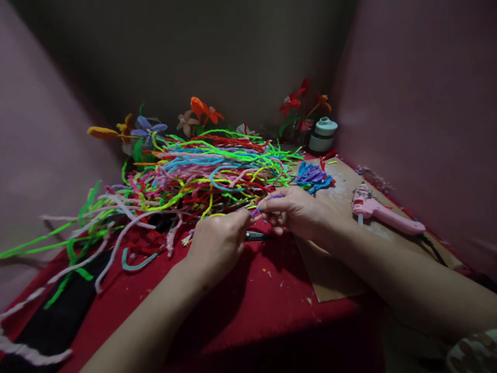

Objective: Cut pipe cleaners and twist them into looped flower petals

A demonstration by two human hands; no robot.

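A short purple pipe cleaner spans the small gap between my two hands, above the red cloth. My left hand is closed, its thumb and fingertips pinching one end. The other end is pinched by my right hand, its lower fingers curled loosely. Part of the purple piece shows above the right fingers; the rest is hidden by the fingers. Just below the hands lie scissors, partly covered. A big heap of colourful pipe cleaners rises right behind the hands, and a blue and purple bundle sits beyond the right hand.
A pink glue gun rests on a brown board at the right. Pipe-cleaner flowers stand along the back, near a pale teal bottle. Loose strands spill left over a black strip. Walls close in both sides.
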